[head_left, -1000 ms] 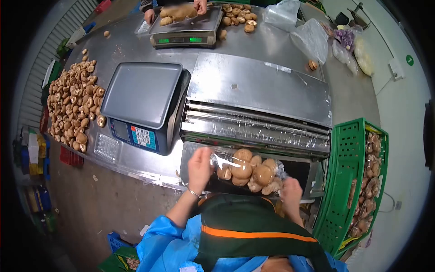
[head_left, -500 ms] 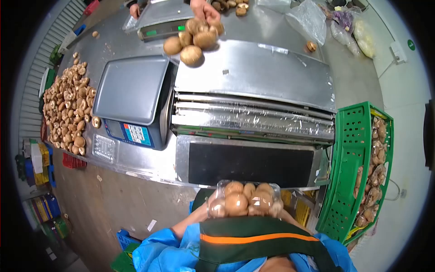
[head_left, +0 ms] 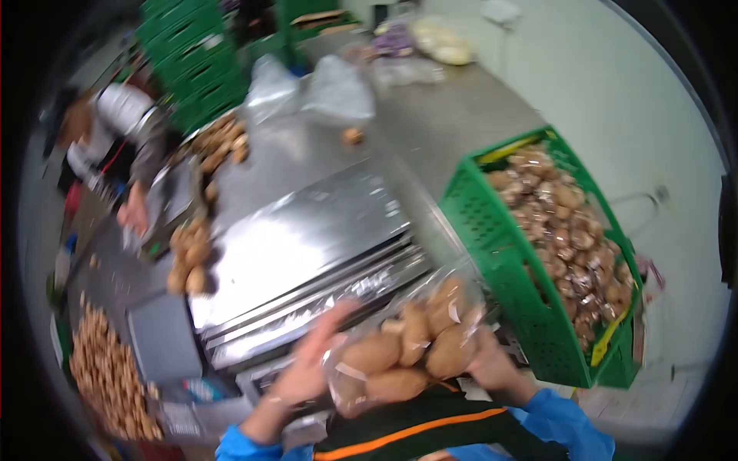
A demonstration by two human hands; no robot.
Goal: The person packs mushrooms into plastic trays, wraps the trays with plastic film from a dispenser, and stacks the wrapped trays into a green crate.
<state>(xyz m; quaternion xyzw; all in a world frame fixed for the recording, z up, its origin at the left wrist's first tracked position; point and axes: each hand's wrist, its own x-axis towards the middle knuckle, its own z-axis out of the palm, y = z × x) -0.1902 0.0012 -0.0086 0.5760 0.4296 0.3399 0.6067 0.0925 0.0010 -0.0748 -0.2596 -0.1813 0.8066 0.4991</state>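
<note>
A clear film-wrapped pack of brown mushrooms (head_left: 415, 342) is held up in front of my apron. My right hand (head_left: 492, 361) grips its right end, fingers partly hidden behind the wrap. My left hand (head_left: 311, 365) is at the left end of the pack, its blurred fingers stretched out and away from it. Beyond the pack lies the steel wrapping machine (head_left: 300, 230) with its rollers and film. Close on the right stands a green crate (head_left: 492, 223) filled with wrapped mushroom packs (head_left: 565, 238).
A grey scale (head_left: 165, 338) stands left of the machine, beside a heap of loose mushrooms (head_left: 108, 376). More mushrooms (head_left: 191, 253) sit near a co-worker's hand (head_left: 136, 211) at another scale. Plastic bags (head_left: 334, 88) and stacked green crates (head_left: 192, 65) are at the back.
My view has swung to the right, toward the green crate. The pack has been raised and moved rightward from my waist. My left hand's fingers have come away from its side.
</note>
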